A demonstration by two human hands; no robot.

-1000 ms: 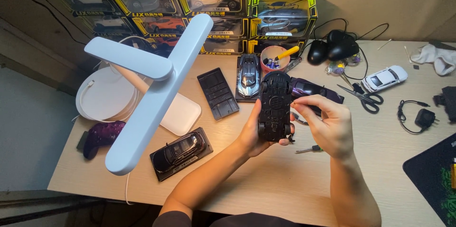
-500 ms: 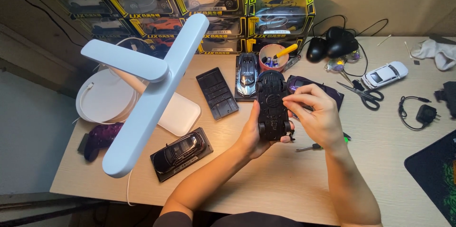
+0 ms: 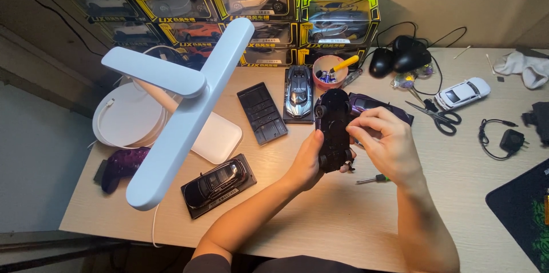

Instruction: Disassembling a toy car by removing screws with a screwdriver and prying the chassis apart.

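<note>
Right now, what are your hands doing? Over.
Left hand gripping upturned black model car. Right hand fingers on its underside. Small screwdriver lying on table below.

From my feed, the lamp arm (image 3: 189, 107) covers part of the round white base (image 3: 123, 121) and the boxes behind it at upper left. My left hand (image 3: 309, 161) hides behind the black model car (image 3: 334, 130), only thumb and heel showing. The purple car body (image 3: 380, 107) is half covered by my right hand (image 3: 386, 144). The dark mat (image 3: 523, 216) is cut by the right edge. The pink cup's (image 3: 329, 70) contents are too small to tell.
</note>
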